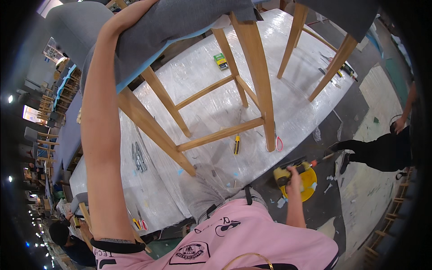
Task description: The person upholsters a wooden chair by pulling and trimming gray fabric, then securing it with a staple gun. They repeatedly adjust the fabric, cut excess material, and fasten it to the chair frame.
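Observation:
A chair with a grey upholstered seat and light wooden legs stands in front of me, and light-blue lining shows along the seat's lower edge. My left hand is on top of the seat, its fingers hidden at the frame's upper edge. Low on the right, my right hand grips a yellow-and-black staple gun, which has a red fitting at its far end. It is held over a yellow bucket, apart from the chair.
The table is wrapped in clear plastic. On it lie a yellow-handled screwdriver, red-handled scissors, metal rods and a green-yellow box. A second chair stands right. Other people are at the right and lower left.

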